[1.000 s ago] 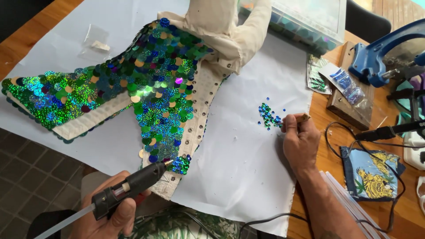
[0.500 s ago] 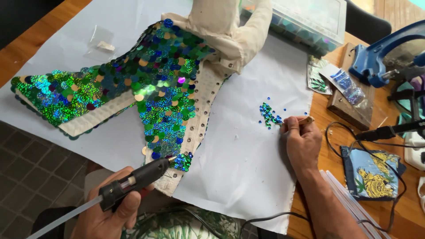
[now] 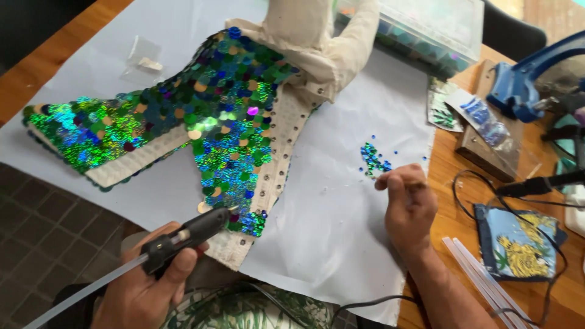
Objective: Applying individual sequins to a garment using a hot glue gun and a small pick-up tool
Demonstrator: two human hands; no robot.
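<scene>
My left hand (image 3: pixel 149 286) grips a black glue gun (image 3: pixel 186 236) with a clear glue stick (image 3: pixel 85 291) trailing from its back. Its nozzle points at the lower edge of a cream fabric piece (image 3: pixel 271 176) covered in green and blue sequins (image 3: pixel 225 122), which lies on a large white paper sheet (image 3: pixel 341 219). My right hand (image 3: pixel 408 207) rests on the paper to the right, fingertips pinched together beside a small heap of loose blue-green sequins (image 3: pixel 373 159). Whether a sequin is between the fingers cannot be made out.
A clear compartment box (image 3: pixel 426 27) stands at the back. On the wooden table (image 3: pixel 457 176) to the right lie sequin bags (image 3: pixel 481 119), a blue tool (image 3: pixel 530 79), black cables (image 3: pixel 481 201), a blue patterned pouch (image 3: pixel 518 240) and spare glue sticks (image 3: pixel 481 274).
The left hand has brought the glue gun up and rightwards, nearer the sequined fabric's lower edge. The right hand stays by the loose sequins, fingers pinching.
</scene>
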